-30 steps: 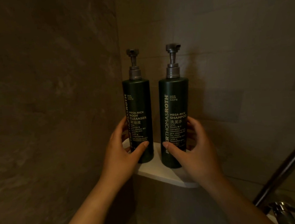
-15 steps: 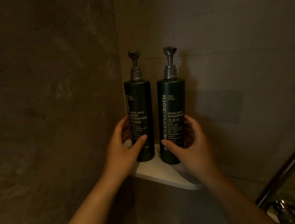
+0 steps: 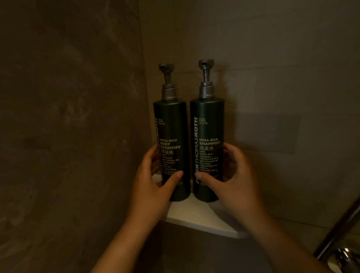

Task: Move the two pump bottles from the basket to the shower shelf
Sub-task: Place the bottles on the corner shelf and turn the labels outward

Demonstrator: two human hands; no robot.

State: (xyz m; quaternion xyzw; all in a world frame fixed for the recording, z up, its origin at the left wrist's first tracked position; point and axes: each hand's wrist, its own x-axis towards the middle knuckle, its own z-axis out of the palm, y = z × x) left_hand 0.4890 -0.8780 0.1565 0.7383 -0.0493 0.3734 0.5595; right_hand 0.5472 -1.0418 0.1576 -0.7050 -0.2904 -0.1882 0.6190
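Left hand point(image 3: 152, 189): thumb laid across the lower front of the body cleanser bottle point(image 3: 173, 150), remaining fingers curled round its left side, so the hand is wrapped on the bottle. Right hand point(image 3: 233, 179): thumb pressed on the lower front of the shampoo bottle point(image 3: 210, 146), fingers curved round its right side, likewise gripping. Both bottles dark green, upright, grey pump heads up, labels facing the camera. They stand side by side with a narrow gap between them, cleanser on the left. Both bases rest on the white corner shelf point(image 3: 203, 219), set where the two brown tiled walls point(image 3: 65, 124) meet. Metal rail point(image 3: 355, 210) runs diagonally at lower right, with a chrome fitting point(image 3: 348, 258) below it. Lighting dim.
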